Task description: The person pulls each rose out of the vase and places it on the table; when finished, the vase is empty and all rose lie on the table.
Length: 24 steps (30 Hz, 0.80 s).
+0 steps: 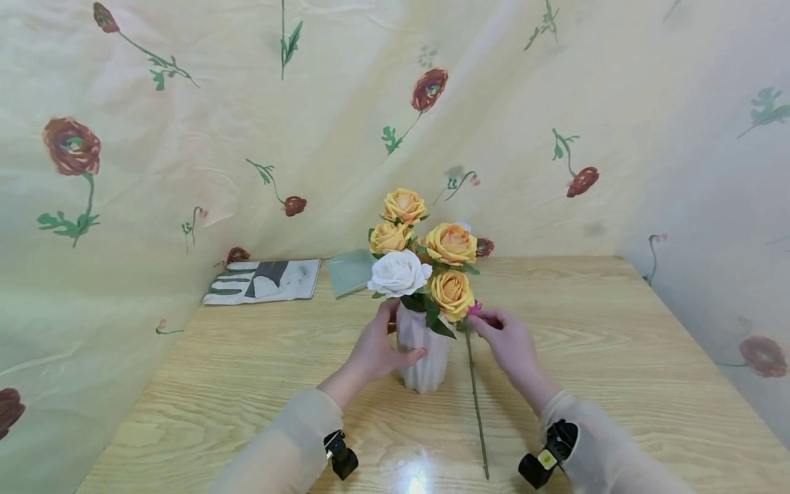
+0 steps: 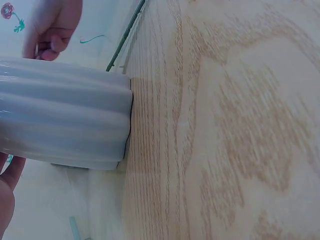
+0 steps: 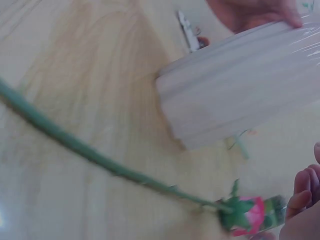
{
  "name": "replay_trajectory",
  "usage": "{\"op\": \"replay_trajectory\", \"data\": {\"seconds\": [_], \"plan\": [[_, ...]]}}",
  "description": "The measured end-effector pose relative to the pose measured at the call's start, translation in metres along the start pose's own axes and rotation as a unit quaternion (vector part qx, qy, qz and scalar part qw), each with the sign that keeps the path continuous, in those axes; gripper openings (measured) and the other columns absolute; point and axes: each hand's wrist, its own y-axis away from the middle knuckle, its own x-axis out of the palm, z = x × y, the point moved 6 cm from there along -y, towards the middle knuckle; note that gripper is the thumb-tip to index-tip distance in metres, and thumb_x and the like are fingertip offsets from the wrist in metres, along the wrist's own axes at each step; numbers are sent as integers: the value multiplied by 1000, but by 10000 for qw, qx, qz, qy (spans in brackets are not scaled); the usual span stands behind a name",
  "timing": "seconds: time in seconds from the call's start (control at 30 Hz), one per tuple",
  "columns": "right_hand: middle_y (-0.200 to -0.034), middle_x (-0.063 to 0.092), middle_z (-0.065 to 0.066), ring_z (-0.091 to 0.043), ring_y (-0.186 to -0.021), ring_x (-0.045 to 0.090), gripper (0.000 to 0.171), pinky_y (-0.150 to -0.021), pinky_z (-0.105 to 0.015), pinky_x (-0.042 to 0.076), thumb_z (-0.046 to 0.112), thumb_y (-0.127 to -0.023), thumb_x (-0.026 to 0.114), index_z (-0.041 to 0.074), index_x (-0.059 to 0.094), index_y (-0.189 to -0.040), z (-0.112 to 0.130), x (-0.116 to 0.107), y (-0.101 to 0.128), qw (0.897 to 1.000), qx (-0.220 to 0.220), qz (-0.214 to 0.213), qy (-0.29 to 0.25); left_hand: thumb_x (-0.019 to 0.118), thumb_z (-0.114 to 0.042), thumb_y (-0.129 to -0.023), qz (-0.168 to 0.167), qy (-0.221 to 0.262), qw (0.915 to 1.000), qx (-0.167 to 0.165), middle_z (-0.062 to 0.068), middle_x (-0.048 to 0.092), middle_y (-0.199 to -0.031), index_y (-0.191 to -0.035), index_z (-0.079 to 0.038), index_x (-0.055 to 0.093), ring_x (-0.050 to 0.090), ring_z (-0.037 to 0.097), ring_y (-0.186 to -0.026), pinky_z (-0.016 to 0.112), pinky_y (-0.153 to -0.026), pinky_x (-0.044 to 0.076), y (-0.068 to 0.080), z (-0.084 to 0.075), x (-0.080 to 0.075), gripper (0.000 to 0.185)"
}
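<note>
A white ribbed vase (image 1: pixel 423 360) stands mid-table and holds a white rose (image 1: pixel 400 273) and several orange roses (image 1: pixel 451 243). My left hand (image 1: pixel 385 343) grips the vase's left side, thumb across its front. In the left wrist view the vase (image 2: pixel 65 120) fills the left, with a fingertip (image 2: pixel 7 190) under it. My right hand (image 1: pixel 489 321) pinches a small pink flower (image 1: pixel 474 309) just right of the vase. Its long green stem (image 1: pixel 476 401) lies on the table toward me. The right wrist view shows the pink flower (image 3: pixel 245 216), stem (image 3: pixel 90 150), vase (image 3: pixel 240 85) and my fingertips (image 3: pixel 304 192).
The wooden table (image 1: pixel 617 357) is backed and flanked by a pale cloth printed with flowers (image 1: pixel 185 137). A pair of work gloves (image 1: pixel 262 280) and a pale green sheet (image 1: pixel 348 271) lie at the back, behind the vase.
</note>
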Motion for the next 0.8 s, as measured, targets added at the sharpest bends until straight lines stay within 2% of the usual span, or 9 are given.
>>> {"op": "replay_trajectory", "data": {"seconds": [0.1, 0.3, 0.5, 0.67, 0.8], "plan": [[-93, 58, -6, -20, -84, 54, 48, -67, -31, 45, 50, -77, 55, 10, 58, -104, 15, -6, -1, 9995, -123, 91, -284, 72, -34, -68, 18, -76, 10000, 60, 3, 46, -110, -128, -10, 28, 48, 18, -99, 34, -84, 43, -1, -1, 0, 78], [-90, 57, -8, -19, -79, 53, 40, -61, -27, 46, 41, -81, 56, 10, 58, -106, 47, -16, -2, 9960, -527, 217, -684, 71, -33, -68, 58, -83, 9999, 4, 2, 45, -112, -129, -11, 26, 47, 14, -100, 29, -84, 43, -2, 1, 0, 78], [-81, 56, -6, -13, -67, 50, 35, -54, -25, 44, 36, -80, 59, 6, 60, -98, 75, -18, -2, 9922, -833, 245, -895, 72, -31, -68, 55, -50, 10000, 58, 2, 45, -112, -128, -11, 27, 46, 14, -100, 29, -84, 43, -2, 2, -1, 77], [-77, 53, -5, -11, -64, 49, 25, -54, -23, 46, 23, -83, 59, 0, 57, -93, 96, -18, -1, 9831, -1110, 311, -1422, 72, -28, -68, 26, -86, 9998, 158, 3, 46, -111, -128, -11, 27, 47, 14, -99, 28, -83, 44, -3, 1, -1, 77], [-77, 54, -4, -11, -65, 49, 14, -54, -21, 46, 17, -82, 60, 6, 60, -90, 107, -16, 1, 9743, -1225, 412, -1847, 73, -29, -67, 18, -85, 9999, 122, 2, 46, -110, -128, -11, 27, 47, 15, -99, 29, -83, 44, -3, 2, -1, 78]]}}
